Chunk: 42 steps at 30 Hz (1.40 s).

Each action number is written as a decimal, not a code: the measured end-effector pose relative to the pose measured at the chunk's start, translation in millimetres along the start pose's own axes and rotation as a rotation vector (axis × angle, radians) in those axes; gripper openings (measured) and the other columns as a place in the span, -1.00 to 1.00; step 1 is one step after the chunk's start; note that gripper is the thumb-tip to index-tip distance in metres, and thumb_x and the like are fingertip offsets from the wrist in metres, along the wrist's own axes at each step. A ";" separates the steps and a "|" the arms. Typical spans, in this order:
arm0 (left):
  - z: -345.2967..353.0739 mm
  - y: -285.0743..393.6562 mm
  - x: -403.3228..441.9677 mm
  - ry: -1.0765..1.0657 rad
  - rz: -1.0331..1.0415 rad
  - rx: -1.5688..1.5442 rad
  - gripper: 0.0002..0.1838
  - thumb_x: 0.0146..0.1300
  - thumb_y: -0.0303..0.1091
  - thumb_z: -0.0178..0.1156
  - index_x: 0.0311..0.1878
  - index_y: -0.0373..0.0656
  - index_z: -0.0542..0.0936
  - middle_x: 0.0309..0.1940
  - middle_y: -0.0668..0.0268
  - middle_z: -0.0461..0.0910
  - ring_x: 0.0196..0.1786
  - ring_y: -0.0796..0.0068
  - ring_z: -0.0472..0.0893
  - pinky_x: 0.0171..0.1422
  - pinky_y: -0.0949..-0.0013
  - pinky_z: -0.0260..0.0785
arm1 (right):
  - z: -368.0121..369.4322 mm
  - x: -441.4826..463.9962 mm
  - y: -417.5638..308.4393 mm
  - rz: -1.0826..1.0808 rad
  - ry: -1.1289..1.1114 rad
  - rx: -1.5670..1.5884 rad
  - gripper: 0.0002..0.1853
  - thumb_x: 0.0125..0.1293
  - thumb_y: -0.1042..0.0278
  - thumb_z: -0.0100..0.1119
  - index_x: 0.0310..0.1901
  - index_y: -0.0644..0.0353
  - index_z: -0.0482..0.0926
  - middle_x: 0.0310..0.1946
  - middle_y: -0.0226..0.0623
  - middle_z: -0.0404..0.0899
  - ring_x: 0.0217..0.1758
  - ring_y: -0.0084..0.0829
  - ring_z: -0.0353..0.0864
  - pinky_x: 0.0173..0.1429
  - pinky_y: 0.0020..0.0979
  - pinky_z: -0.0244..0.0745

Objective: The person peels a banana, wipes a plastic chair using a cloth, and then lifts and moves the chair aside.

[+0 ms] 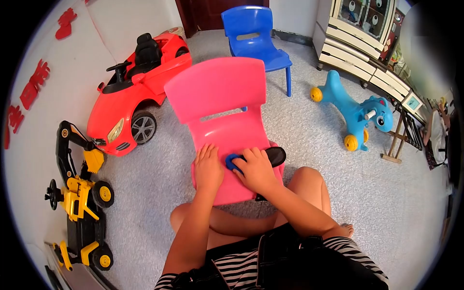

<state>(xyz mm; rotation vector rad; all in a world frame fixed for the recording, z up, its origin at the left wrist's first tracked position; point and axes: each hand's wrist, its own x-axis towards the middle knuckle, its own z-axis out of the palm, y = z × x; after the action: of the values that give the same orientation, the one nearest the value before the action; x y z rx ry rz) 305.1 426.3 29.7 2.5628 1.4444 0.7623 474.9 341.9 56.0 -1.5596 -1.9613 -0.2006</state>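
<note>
In front of me stands a pink plastic chair, its seat between my hands and its backrest away from me. My left hand lies on the left part of the seat, palm down, fingers stretched forward, holding nothing. On the seat, my right hand curls its fingers over a small blue object. Its outline looks rounded, but the fingers cover much of it, so its kind is unclear. A black, rounded flat item shows beside the right hand at the seat's right edge, partly hidden.
A blue chair stands behind the pink one. To the left are a red ride-on car and a yellow-black toy excavator. A blue animal ride-on toy stands right, near a drawer cabinet. My bare legs flank the chair's near side.
</note>
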 end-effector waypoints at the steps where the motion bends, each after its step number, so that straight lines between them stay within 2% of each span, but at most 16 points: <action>1: -0.6 0.1 -0.3 -0.006 -0.007 0.004 -0.57 0.29 -0.51 0.10 0.24 -0.30 0.60 0.33 0.04 0.57 0.53 0.13 0.40 0.71 0.07 0.05 | -4.7 -4.2 -1.8 0.011 0.005 0.032 -0.74 0.11 0.22 0.47 -0.15 0.01 0.73 -0.14 -0.30 0.54 0.00 -0.19 0.50 0.01 -0.16 0.35; 5: -3.6 2.5 -0.3 -0.019 -0.017 0.016 -0.57 0.30 -0.50 0.11 0.24 -0.29 0.60 0.33 0.04 0.58 0.53 0.13 0.40 0.71 0.07 0.06 | -8.1 -4.9 -2.4 0.051 -0.002 0.050 -0.73 0.15 0.22 0.47 -0.10 -0.03 0.74 -0.04 -0.38 0.60 0.02 -0.25 0.52 0.02 -0.20 0.33; 12: -0.3 0.4 -0.4 -0.003 -0.007 0.025 -0.59 0.32 -0.49 0.09 0.23 -0.29 0.61 0.32 0.04 0.59 0.52 0.13 0.41 0.70 0.06 0.06 | 1.2 -0.3 9.6 0.055 -0.032 0.041 -0.69 0.13 0.18 0.49 -0.07 -0.04 0.74 -0.12 -0.34 0.56 0.00 -0.21 0.51 0.01 -0.18 0.36; 20: 1.4 -2.4 -1.6 -0.001 -0.009 0.023 -0.60 0.34 -0.47 0.06 0.22 -0.28 0.62 0.31 0.05 0.59 0.52 0.14 0.42 0.71 0.06 0.06 | 28.1 32.8 36.3 0.201 -0.006 -0.162 -0.71 0.12 0.19 0.49 -0.10 -0.01 0.74 -0.13 -0.27 0.56 0.01 -0.15 0.52 0.05 -0.11 0.39; 26: -1.5 2.4 -4.1 0.000 -0.026 -0.013 -0.60 0.32 -0.48 0.09 0.20 -0.29 0.63 0.30 0.06 0.61 0.51 0.13 0.42 0.70 0.06 0.06 | 2.4 -3.0 3.9 0.085 -0.053 -0.052 -0.68 0.08 0.17 0.52 -0.11 -0.04 0.73 -0.14 -0.28 0.52 -0.02 -0.15 0.50 0.03 -0.12 0.40; 30: -0.1 2.5 -2.6 0.011 -0.018 0.015 -0.60 0.30 -0.49 0.10 0.19 -0.31 0.63 0.29 0.04 0.61 0.50 0.11 0.43 0.69 0.05 0.08 | 1.3 -9.5 9.3 0.002 -0.040 0.061 -0.69 0.07 0.23 0.51 -0.12 -0.03 0.71 -0.16 -0.28 0.51 -0.05 -0.14 0.49 -0.02 -0.11 0.39; 35: -1.3 3.9 -1.6 0.021 -0.007 0.037 -0.60 0.29 -0.49 0.11 0.18 -0.31 0.64 0.28 0.03 0.61 0.50 0.10 0.43 0.69 0.05 0.08 | 45.3 34.8 33.3 0.101 -0.061 -0.026 -0.71 0.10 0.23 0.48 -0.11 -0.02 0.72 -0.10 -0.23 0.55 0.04 -0.11 0.51 0.04 -0.08 0.41; 37: 1.5 0.8 -2.1 0.017 -0.006 0.038 -0.59 0.28 -0.49 0.11 0.19 -0.31 0.63 0.29 0.04 0.61 0.50 0.11 0.43 0.69 0.06 0.07 | 65.2 54.8 44.5 0.152 0.005 -0.081 -0.71 0.14 0.20 0.46 -0.08 -0.01 0.72 -0.09 -0.21 0.58 0.05 -0.10 0.52 0.06 -0.06 0.43; 41: 2.2 -1.8 -3.3 0.008 -0.012 0.017 -0.58 0.27 -0.48 0.12 0.20 -0.30 0.62 0.30 0.06 0.60 0.51 0.13 0.42 0.70 0.07 0.06 | 68.6 59.8 39.9 0.165 0.026 -0.115 -0.71 0.16 0.18 0.46 -0.08 -0.02 0.72 -0.09 -0.23 0.58 0.05 -0.09 0.52 0.09 -0.06 0.43; 42: 0.9 -0.3 -3.1 0.020 -0.009 0.022 -0.61 0.33 -0.48 0.09 0.19 -0.29 0.63 0.29 0.06 0.61 0.49 0.11 0.44 0.68 0.06 0.11 | 60.9 54.3 36.8 0.146 -0.005 -0.089 -0.70 0.14 0.18 0.47 -0.08 -0.02 0.72 -0.09 -0.23 0.57 0.04 -0.09 0.52 0.08 -0.06 0.43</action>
<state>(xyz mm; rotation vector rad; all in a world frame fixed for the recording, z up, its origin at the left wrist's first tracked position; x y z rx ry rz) 304.0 424.1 27.7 2.5703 1.4771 0.7780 480.3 426.7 27.9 -1.7542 -1.8548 -0.2265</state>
